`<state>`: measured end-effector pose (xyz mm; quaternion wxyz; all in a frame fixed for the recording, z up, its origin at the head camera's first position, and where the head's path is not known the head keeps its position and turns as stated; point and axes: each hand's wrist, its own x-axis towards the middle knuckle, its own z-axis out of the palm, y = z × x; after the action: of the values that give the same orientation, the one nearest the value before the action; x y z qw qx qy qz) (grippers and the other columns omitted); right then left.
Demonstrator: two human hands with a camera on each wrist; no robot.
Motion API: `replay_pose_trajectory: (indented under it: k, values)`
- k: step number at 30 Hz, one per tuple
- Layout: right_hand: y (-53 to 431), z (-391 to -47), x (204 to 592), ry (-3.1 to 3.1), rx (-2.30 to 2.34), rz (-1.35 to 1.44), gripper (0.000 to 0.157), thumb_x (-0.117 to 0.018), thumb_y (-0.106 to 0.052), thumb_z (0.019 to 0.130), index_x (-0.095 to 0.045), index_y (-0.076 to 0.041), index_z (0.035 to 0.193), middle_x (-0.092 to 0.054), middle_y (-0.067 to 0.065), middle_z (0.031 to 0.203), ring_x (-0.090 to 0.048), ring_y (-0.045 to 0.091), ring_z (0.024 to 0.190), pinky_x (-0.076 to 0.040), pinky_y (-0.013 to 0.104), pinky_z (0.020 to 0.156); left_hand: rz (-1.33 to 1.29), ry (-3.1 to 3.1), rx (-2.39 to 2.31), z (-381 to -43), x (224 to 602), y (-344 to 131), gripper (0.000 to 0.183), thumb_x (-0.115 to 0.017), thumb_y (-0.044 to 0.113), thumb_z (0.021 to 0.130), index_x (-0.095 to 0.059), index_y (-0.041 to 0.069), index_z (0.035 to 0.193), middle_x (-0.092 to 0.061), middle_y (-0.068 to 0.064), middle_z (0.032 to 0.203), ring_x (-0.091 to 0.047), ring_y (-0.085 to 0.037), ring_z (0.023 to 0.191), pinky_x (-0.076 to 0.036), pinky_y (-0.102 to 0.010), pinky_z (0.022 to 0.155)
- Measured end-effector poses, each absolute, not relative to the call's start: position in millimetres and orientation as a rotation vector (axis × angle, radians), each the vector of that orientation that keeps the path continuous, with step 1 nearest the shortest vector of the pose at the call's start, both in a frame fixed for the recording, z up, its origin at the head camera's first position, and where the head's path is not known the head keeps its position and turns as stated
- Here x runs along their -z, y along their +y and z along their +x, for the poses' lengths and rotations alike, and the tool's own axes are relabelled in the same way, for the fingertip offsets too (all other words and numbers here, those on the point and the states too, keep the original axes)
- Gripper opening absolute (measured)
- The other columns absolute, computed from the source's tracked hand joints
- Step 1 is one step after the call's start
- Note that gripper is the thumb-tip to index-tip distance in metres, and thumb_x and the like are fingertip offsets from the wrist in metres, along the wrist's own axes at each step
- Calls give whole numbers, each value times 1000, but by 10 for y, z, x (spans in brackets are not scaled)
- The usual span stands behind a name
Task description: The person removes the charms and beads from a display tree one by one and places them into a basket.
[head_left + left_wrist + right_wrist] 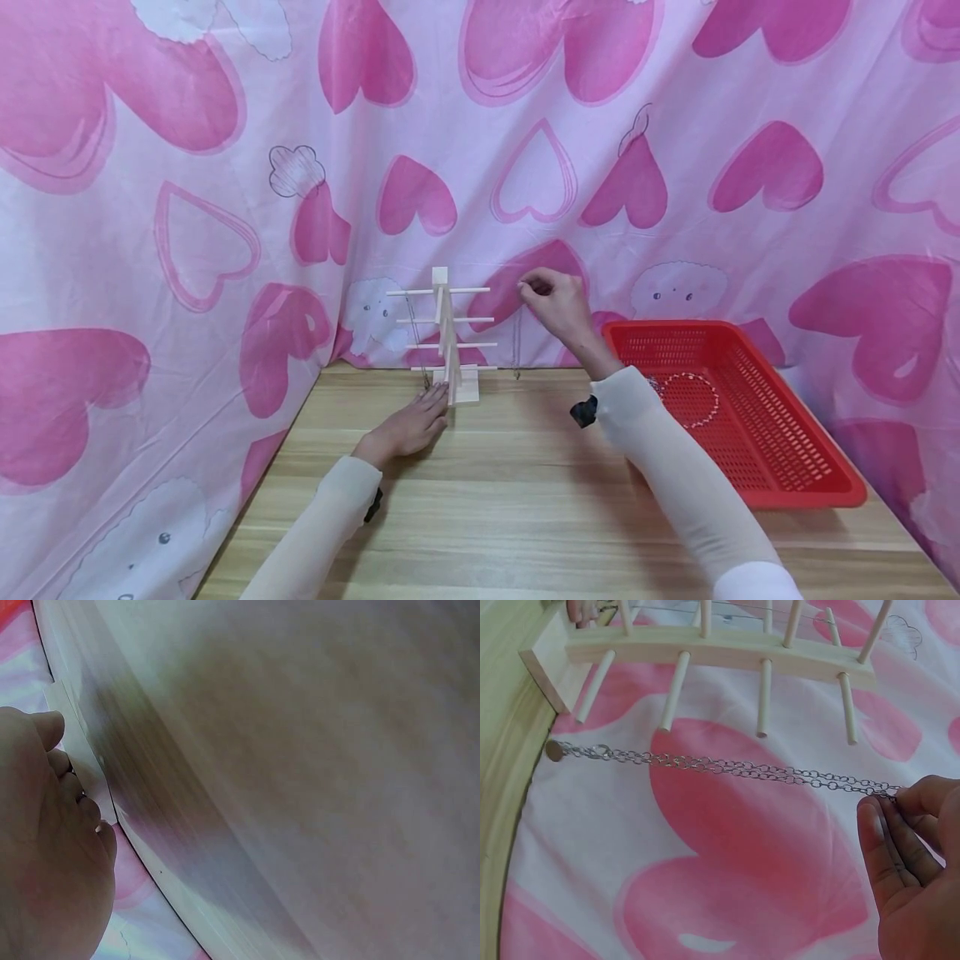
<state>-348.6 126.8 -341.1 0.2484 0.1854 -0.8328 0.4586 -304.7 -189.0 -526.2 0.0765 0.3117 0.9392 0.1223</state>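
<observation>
- Hung: one chain (417,340), wooden rack (450,333), left side.
- Not yet: silver necklace (682,761), right of it, pinched by right hand (558,304).
- Beaded strand (717,402): in red basket (795,433), right.
- Left hand (408,425): fingers extended, touching rack.

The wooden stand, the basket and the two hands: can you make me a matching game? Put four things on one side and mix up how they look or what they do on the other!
Things:
1. right hand
2. left hand
3. basket
4. wooden stand

Clues:
A. red, with holes in its sides
B. touches down low, at the wooden stand's foot
C. pale, with pegs
D. pinches a hanging chain

Pairs: 1-D, 2-B, 3-A, 4-C
</observation>
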Motion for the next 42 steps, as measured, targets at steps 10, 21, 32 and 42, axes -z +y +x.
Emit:
replay_pose_trajectory:
  k: [10,21,32,42]
  values:
    - [1504,-3396,3201,-2264,-1225,493,15,-72,-13,101,-81,-4,108,-79,14,98,-70,23,86,-55,15,76,944,2813,-347,-3055,5264,-1890,60,-36,24,117,-21,-7,166,-14,-25,177,-15,-44,165,-20,-57,135]
    - [1889,-3252,3041,-2192,-1190,508,14,-74,-10,100,-81,-2,108,-80,18,94,-67,0,75,-54,7,71,966,2811,-412,-3068,5327,-1910,62,-35,25,116,-20,-8,166,-14,-27,177,-13,-47,164,-18,-61,134]
    - [2267,-3160,2982,-2203,-1151,388,19,-73,-18,102,-81,-3,111,-79,20,97,-65,-8,74,-53,5,72,954,2815,-391,-3052,5282,-1895,60,-37,23,116,-22,-8,166,-15,-26,177,-14,-46,165,-19,-59,135]
    - [2629,-3081,2942,-2165,-1129,311,19,-75,-18,100,-82,-3,109,-66,-31,79,-62,-9,71,-51,4,65,936,2835,-342,-3069,5307,-1900,60,-36,25,116,-23,-6,166,-14,-23,178,-14,-43,166,-19,-57,135]
